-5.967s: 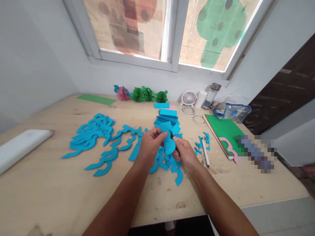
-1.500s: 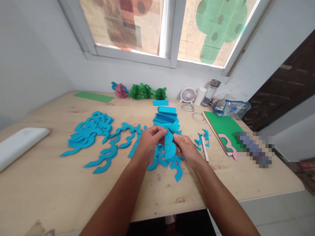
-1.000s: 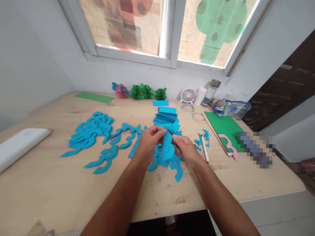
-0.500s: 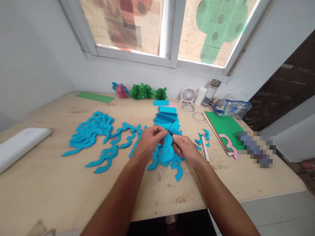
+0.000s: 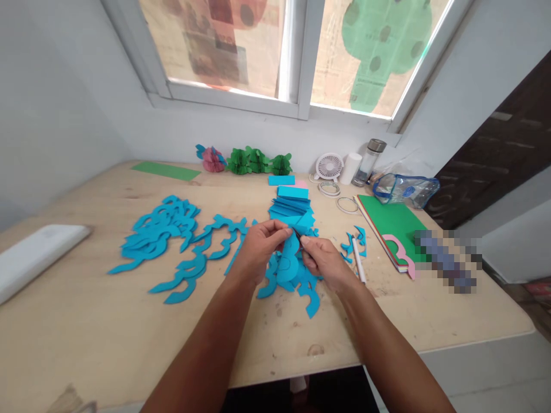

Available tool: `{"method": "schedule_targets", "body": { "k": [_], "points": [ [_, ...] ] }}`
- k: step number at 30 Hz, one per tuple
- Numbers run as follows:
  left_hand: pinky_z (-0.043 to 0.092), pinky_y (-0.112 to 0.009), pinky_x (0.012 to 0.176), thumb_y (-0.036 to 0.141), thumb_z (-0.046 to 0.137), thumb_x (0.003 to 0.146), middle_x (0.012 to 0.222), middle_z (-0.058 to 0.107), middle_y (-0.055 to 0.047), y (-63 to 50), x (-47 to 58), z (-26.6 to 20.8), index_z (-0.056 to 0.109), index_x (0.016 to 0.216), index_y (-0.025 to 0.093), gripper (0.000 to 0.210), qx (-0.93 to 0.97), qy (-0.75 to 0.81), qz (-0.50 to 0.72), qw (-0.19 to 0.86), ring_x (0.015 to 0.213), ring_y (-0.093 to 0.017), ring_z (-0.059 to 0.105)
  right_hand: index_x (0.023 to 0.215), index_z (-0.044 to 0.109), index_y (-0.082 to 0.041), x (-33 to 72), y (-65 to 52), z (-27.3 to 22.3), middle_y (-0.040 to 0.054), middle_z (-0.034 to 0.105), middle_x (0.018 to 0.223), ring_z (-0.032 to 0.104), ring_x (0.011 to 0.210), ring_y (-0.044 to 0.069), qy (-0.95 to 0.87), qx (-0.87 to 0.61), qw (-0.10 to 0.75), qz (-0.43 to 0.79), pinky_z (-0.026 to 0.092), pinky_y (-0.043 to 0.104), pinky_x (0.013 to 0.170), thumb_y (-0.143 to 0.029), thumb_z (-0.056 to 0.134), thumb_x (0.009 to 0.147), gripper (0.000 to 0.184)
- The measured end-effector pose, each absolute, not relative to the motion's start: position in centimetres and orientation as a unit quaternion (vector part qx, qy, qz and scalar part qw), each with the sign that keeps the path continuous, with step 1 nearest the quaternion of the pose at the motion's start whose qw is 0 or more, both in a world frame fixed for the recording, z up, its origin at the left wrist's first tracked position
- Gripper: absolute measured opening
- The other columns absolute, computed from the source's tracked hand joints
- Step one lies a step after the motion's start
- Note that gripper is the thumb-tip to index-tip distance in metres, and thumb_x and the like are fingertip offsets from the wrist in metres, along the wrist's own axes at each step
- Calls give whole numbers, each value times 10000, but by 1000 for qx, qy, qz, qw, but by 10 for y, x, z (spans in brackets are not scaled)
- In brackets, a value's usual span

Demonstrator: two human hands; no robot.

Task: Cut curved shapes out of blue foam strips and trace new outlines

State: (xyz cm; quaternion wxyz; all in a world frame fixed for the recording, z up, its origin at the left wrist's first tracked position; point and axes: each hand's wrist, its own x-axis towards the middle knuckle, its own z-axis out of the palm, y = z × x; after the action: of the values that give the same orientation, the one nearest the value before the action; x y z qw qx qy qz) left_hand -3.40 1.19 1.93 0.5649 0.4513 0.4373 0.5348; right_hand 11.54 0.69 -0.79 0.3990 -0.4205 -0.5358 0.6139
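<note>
Bare forearms (image 5: 215, 332), bare wrists (image 5: 346, 287), dark clothing (image 5: 336, 390) below

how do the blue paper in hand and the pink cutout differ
The blue paper is pinched in the left hand; the pink cutout lies on the green sheet. The blue paper is a broad piece with a drawn line; the pink cutout is a narrow wavy strip. Both have rounded, lobed edges.

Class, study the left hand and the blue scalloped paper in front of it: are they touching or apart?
Touching. The head view shows the left hand pinching the blue scalloped paper near its upper end, with no gap at the thumb.
</note>
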Motion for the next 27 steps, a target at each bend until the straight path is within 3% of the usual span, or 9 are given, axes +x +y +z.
{"method": "schedule_targets", "body": {
  "k": [7, 14, 27],
  "points": [
    [339, -232, 492, 322, 685, 623, 523, 506, 29, 15, -36, 15, 576, 601, 159, 197, 454, 437, 533, 565, 493, -97, 422, 677, 564, -168, 116, 7, -7, -86, 364, 414, 209, 352, 55, -544, -422, 390, 611, 134, 222, 354, -617, 532, 801, 467],
    [311, -226, 495, 315, 685, 619, 533, 500, 32, 14, -36, 15, 581, 604, 159, 188, 473, 444, 511, 564, 502, -93, 410, 519, 413, -204, 115, 7, -7, -75, 342, 405, 215, 356, 53, -547, -424, 399, 601, 144, 224, 356, -641, 536, 790, 529],
    [287, -218, 493, 321, 710, 582, 525, 465, 46, 14, -35, 16, 567, 589, 159, 216, 467, 448, 501, 574, 508, -84, 377, 508, 398, -204, 114, 7, -8, -77, 336, 404, 216, 350, 47, -540, -424, 403, 605, 141, 219, 351, -641, 545, 786, 538]
  ]
}}
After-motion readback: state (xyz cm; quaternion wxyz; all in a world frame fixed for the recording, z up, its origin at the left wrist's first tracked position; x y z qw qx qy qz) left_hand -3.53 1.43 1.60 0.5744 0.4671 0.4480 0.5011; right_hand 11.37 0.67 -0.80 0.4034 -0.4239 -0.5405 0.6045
